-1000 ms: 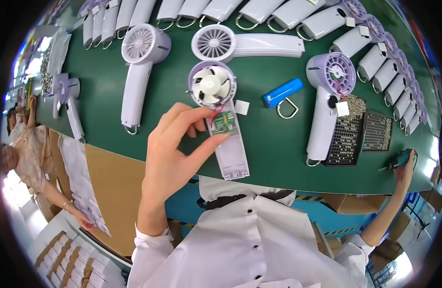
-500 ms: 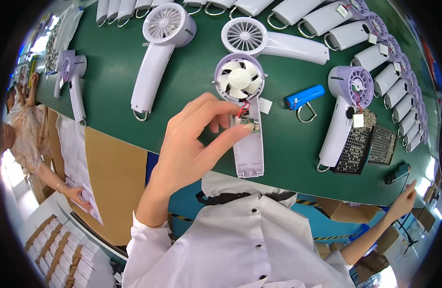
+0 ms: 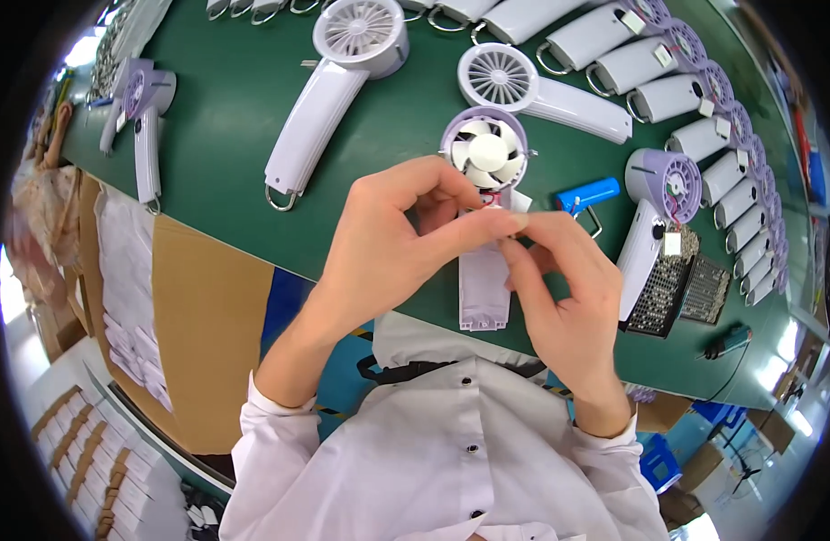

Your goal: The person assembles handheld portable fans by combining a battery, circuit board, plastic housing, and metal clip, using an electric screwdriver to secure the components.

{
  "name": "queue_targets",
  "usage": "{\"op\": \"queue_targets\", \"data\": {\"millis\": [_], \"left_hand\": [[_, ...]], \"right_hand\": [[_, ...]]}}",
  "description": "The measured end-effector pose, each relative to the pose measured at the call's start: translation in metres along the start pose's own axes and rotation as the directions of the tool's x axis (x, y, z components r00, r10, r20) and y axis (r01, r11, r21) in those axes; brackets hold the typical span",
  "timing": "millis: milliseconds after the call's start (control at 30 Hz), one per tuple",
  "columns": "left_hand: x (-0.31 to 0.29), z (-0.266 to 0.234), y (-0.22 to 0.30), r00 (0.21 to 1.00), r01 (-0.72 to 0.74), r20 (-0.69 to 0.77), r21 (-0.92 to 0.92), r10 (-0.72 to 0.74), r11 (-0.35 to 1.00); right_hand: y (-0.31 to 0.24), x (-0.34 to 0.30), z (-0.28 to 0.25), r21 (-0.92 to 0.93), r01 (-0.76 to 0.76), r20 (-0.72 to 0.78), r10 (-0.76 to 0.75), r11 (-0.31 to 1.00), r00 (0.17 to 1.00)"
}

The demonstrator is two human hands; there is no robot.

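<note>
An opened handheld fan lies in front of me, its white fan blades (image 3: 487, 152) facing up inside a lilac ring. Below them, the bare handle shell (image 3: 484, 290) points toward me. My left hand (image 3: 392, 243) is closed in a pinch over the upper handle, at the small green circuit board with red wires; the fingers now cover the board. From the right, my right hand (image 3: 570, 302) meets it, thumb and forefinger pinched together at the left fingertips. What the right fingers hold is hidden. Right of them lies a blue cylindrical battery (image 3: 588, 195) beside a metal loop.
A fan front (image 3: 498, 77) with a handle and an upright fan (image 3: 338, 99) lie beyond. Another lilac fan (image 3: 665, 185) rests by black trays (image 3: 659, 288) of small parts. Several fan bodies line the far right. An electric screwdriver (image 3: 727, 343) lies near the right edge.
My right hand has come from the screwdriver at the table's right edge to the fan handle, joining the left. The view has shifted, and the board is now covered by fingers.
</note>
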State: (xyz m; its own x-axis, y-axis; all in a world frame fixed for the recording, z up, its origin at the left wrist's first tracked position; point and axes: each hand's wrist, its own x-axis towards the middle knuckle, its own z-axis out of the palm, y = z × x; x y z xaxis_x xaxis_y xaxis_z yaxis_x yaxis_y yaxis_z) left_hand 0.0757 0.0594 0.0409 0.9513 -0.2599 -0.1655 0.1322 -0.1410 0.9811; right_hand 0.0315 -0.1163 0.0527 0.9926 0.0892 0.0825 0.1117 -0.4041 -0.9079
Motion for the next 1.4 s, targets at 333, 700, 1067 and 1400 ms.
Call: {"op": "queue_targets", "data": {"millis": [333,700,1067,1400], "left_hand": [[-0.007,0.007,-0.01,0.987,-0.139,-0.081,-0.03,0.136,0.99],[-0.002,0.014,-0.002,0.989,-0.116,-0.092,-0.042,0.112,0.992],[-0.006,0.015,-0.009,0.976,-0.166,-0.16,-0.094,0.15,0.982],[-0.005,0.005,-0.004,0.932,-0.268,-0.272,-0.068,0.241,0.961]], "right_hand": [[0.004,0.007,-0.011,0.689,-0.479,0.252,0.441,0.543,0.862],[0.019,0.017,-0.027,0.796,-0.582,0.508,0.339,0.167,0.792],[0.019,0.03,-0.02,0.836,-0.544,0.534,0.127,0.067,0.836],[0.006,0.028,-0.013,0.807,-0.538,0.473,0.279,0.243,0.836]]}}
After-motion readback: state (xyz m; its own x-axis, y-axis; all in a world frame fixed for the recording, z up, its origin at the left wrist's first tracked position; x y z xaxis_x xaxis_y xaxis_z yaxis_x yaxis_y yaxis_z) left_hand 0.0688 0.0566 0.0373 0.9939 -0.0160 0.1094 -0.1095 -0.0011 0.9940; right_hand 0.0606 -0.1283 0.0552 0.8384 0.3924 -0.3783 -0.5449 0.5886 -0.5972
